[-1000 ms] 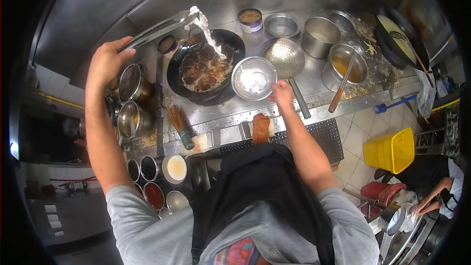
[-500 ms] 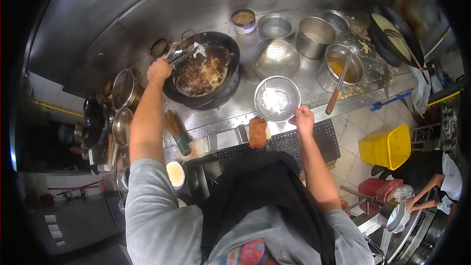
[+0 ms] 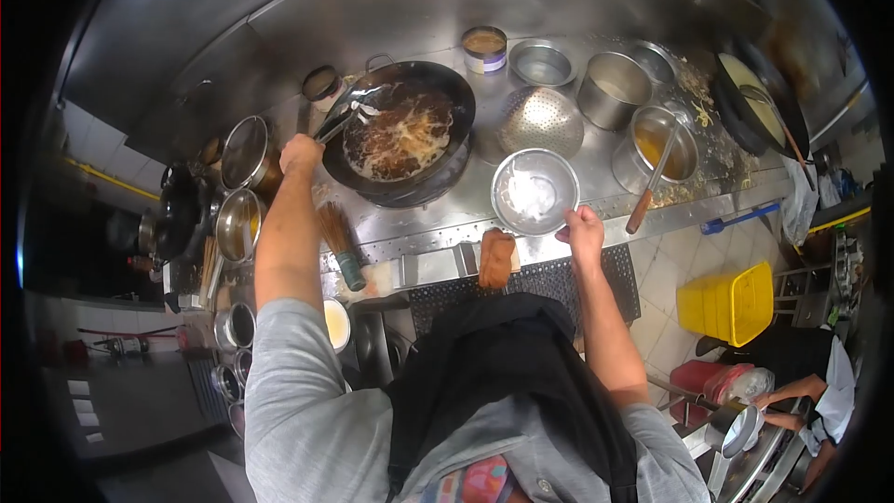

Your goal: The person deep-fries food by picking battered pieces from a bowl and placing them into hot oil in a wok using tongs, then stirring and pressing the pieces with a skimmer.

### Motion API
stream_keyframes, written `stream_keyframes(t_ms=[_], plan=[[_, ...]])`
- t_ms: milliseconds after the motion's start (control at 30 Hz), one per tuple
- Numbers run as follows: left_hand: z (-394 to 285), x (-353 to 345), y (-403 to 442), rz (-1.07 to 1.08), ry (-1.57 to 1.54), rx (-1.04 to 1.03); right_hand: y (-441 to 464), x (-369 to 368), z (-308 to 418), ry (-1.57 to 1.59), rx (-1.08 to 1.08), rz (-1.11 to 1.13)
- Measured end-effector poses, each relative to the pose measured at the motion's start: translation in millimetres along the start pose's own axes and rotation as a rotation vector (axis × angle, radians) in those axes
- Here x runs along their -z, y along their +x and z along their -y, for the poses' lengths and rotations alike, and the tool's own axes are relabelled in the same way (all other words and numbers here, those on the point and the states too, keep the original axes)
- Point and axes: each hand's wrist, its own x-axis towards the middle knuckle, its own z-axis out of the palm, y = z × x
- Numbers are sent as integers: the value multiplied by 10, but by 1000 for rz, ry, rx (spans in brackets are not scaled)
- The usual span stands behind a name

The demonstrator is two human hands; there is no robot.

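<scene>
My left hand [image 3: 301, 156] is closed round metal tongs [image 3: 337, 123] at the left rim of the wok. A small pale piece [image 3: 366, 110] shows at the tongs' tip, above the liquid. Brown liquid with pale froth bubbles in the black wok [image 3: 447, 80]. My right hand [image 3: 584, 235] grips the rim of a shallow metal bowl [image 3: 535, 191], fingers pressed together at its lower right edge. White residue coats the inside of that bowl, which hangs over the counter's front edge, in front of a perforated strainer [image 3: 542, 121].
A pot with a ladle [image 3: 655, 158] stands at right, near a large wok [image 3: 745, 116]. Behind are a tin [image 3: 484, 49] and a steel pot [image 3: 615, 90]. A bamboo brush [image 3: 342, 247] and brown cloth [image 3: 496, 259] lie in front. Another person's arm [image 3: 792, 391] is at lower right.
The view has shifted slightly. The tongs and the pale piece now sit nearer the wok's left rim. The froth in the wok has spread. My right hand still holds the bowl.
</scene>
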Motion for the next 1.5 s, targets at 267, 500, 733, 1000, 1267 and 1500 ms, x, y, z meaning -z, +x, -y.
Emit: stream_keyframes(t_ms=[267, 500, 733, 1000, 1267, 1500], plan=[[241, -218, 2, 5, -70, 37, -67, -105, 8, 2, 22, 32], [246, 89, -163, 67, 146, -88, -135, -85, 34, -15, -8, 19], [312, 246, -164, 85, 300, -224, -127, -39, 11, -37, 16, 45], [276, 496, -820, 7, 347, -419, -142, -186, 186, 10, -1, 64], [474, 251, -702, -26, 318, -366, -142, -239, 191, 33, 4, 97], [592, 248, -825, -52, 178, -252, -149, -232, 193, 14, 18, 88]])
